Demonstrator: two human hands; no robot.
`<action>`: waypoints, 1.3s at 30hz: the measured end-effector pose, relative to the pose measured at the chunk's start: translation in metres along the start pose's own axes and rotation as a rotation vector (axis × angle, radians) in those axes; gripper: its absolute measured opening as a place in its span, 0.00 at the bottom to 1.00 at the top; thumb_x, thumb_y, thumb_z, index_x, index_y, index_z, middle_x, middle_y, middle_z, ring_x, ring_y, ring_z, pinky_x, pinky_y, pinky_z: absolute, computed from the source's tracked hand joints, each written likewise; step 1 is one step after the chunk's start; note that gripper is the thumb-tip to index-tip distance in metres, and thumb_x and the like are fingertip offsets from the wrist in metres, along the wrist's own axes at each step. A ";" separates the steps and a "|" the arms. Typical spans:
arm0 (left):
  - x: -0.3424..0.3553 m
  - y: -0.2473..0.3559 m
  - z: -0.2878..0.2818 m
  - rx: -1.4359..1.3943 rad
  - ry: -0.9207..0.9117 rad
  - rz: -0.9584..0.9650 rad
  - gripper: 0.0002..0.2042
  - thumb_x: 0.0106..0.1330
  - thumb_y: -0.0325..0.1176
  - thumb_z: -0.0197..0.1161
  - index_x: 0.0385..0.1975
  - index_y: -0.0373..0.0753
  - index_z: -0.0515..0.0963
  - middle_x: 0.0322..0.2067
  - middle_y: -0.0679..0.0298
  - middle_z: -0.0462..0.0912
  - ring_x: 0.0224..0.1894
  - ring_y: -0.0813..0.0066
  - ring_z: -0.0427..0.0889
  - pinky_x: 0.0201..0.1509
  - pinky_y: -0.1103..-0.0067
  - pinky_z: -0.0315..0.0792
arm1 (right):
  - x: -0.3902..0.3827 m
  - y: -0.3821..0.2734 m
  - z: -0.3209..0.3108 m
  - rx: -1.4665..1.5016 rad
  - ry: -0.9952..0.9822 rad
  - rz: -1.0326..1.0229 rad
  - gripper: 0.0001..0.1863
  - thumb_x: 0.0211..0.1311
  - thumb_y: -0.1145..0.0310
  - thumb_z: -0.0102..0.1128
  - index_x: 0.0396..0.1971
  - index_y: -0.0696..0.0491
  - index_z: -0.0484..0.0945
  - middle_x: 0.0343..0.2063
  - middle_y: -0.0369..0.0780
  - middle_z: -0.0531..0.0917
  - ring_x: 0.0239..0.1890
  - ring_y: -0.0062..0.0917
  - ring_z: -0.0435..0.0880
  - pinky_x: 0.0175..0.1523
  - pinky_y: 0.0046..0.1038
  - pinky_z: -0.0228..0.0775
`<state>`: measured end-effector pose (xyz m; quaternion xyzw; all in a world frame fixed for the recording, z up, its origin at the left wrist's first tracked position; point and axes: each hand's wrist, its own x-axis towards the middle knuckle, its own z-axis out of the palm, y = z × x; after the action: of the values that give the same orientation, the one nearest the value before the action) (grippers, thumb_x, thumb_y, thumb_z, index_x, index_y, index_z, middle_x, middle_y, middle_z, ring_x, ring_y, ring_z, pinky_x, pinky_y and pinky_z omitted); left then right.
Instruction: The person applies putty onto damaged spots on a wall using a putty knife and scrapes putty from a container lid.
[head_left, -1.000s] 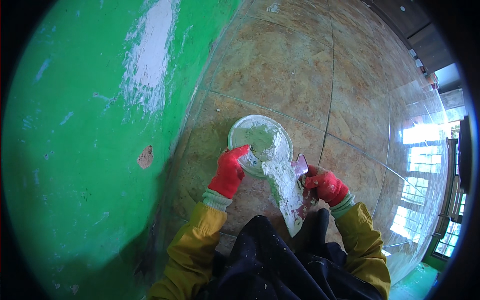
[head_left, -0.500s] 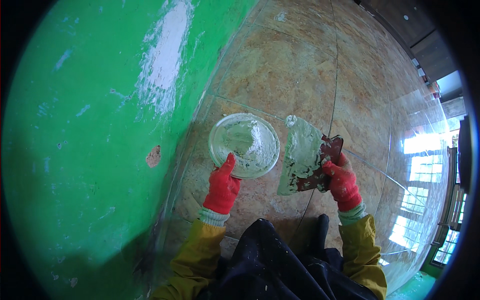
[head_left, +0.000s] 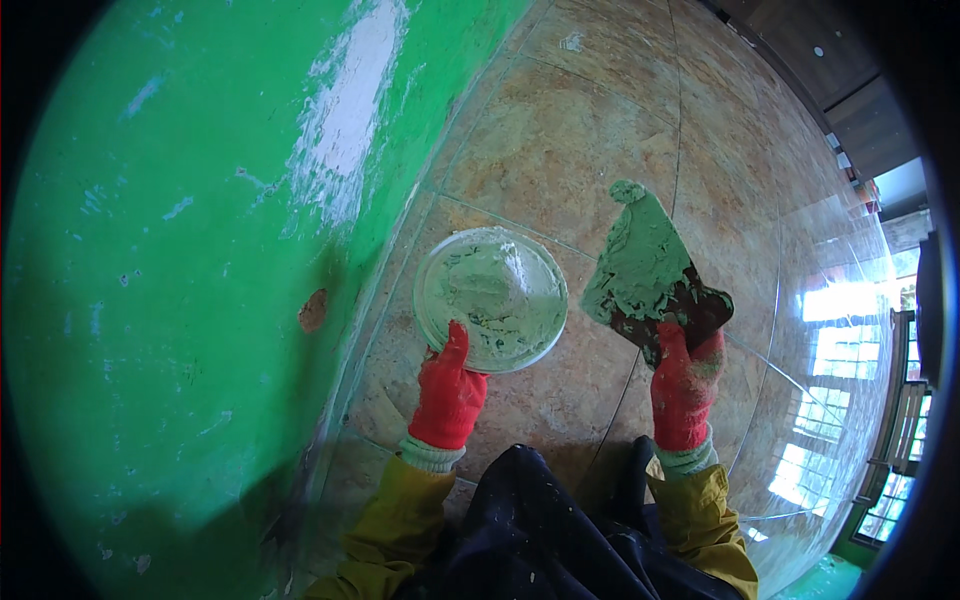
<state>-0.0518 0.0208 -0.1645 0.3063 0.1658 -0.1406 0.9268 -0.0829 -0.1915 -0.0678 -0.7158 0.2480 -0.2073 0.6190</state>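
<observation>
My left hand (head_left: 450,393), in a red glove, grips the near rim of a round, shallow container lid (head_left: 424,297), its thumb over the edge. Pale wet putty (head_left: 480,290) is smeared across the inside of the lid. To the right of it, my right hand (head_left: 688,385), also in a red glove, is closed around the dark red-brown holding part of a wide putty knife (head_left: 705,305). A thick layer of putty (head_left: 645,250) covers the blade, with a lump at its far corner. The two tools are apart, both held above the floor.
A green wall (head_left: 180,330) rises on the left, with a white filled patch (head_left: 352,110) and a small brown chipped hole (head_left: 313,311). Brown tiles cover the floor (head_left: 560,120). My knees under dark cloth (head_left: 525,520) are below. Dark furniture (head_left: 830,70) stands far right, near bright windows.
My right hand has turned the putty knife, so its loaded blade now points up and away. The lid has tilted slightly and come a little nearer.
</observation>
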 end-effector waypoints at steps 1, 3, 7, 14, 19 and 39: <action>0.000 0.000 0.002 -0.005 -0.002 0.000 0.24 0.66 0.36 0.53 0.59 0.35 0.57 0.56 0.57 0.66 0.58 0.68 0.66 0.61 0.70 0.62 | -0.002 -0.001 0.004 0.045 0.028 -0.061 0.15 0.55 0.82 0.49 0.43 0.57 0.71 0.31 0.35 0.78 0.33 0.15 0.74 0.39 0.18 0.66; 0.000 0.002 0.006 -0.123 -0.012 -0.009 0.25 0.63 0.33 0.57 0.59 0.39 0.59 0.55 0.60 0.66 0.57 0.69 0.67 0.59 0.70 0.64 | -0.005 0.003 0.009 0.090 0.054 -0.124 0.15 0.55 0.83 0.49 0.43 0.57 0.72 0.32 0.35 0.78 0.34 0.16 0.75 0.40 0.18 0.67; -0.005 0.010 0.024 -0.201 -0.037 -0.023 0.23 0.63 0.32 0.57 0.58 0.39 0.60 0.55 0.60 0.66 0.56 0.70 0.67 0.59 0.71 0.64 | -0.019 0.017 0.021 -0.060 0.009 -0.210 0.13 0.55 0.82 0.50 0.42 0.59 0.73 0.34 0.37 0.79 0.35 0.18 0.76 0.42 0.20 0.68; -0.010 0.016 0.031 -0.064 -0.034 0.002 0.23 0.64 0.31 0.55 0.58 0.37 0.59 0.54 0.59 0.68 0.56 0.67 0.68 0.61 0.67 0.62 | -0.014 0.018 0.034 0.017 0.064 -0.137 0.13 0.54 0.81 0.52 0.41 0.60 0.74 0.34 0.39 0.81 0.36 0.20 0.78 0.44 0.22 0.68; -0.010 0.020 0.030 -0.020 -0.028 -0.007 0.24 0.62 0.29 0.56 0.58 0.38 0.60 0.53 0.60 0.69 0.55 0.66 0.68 0.61 0.67 0.62 | -0.010 0.016 0.038 -0.065 0.016 -0.050 0.12 0.54 0.80 0.51 0.41 0.59 0.74 0.34 0.39 0.81 0.36 0.20 0.78 0.44 0.22 0.68; 0.014 -0.049 -0.057 -0.255 -0.012 -0.262 0.22 0.61 0.23 0.56 0.56 0.37 0.62 0.52 0.58 0.71 0.54 0.65 0.70 0.60 0.66 0.64 | -0.002 0.031 0.024 -0.418 -0.211 0.103 0.16 0.53 0.78 0.53 0.44 0.58 0.72 0.33 0.37 0.81 0.34 0.18 0.77 0.40 0.23 0.69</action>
<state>-0.0693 0.0155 -0.2388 0.1614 0.2151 -0.2399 0.9328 -0.0729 -0.1744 -0.1018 -0.8324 0.2557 -0.0435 0.4897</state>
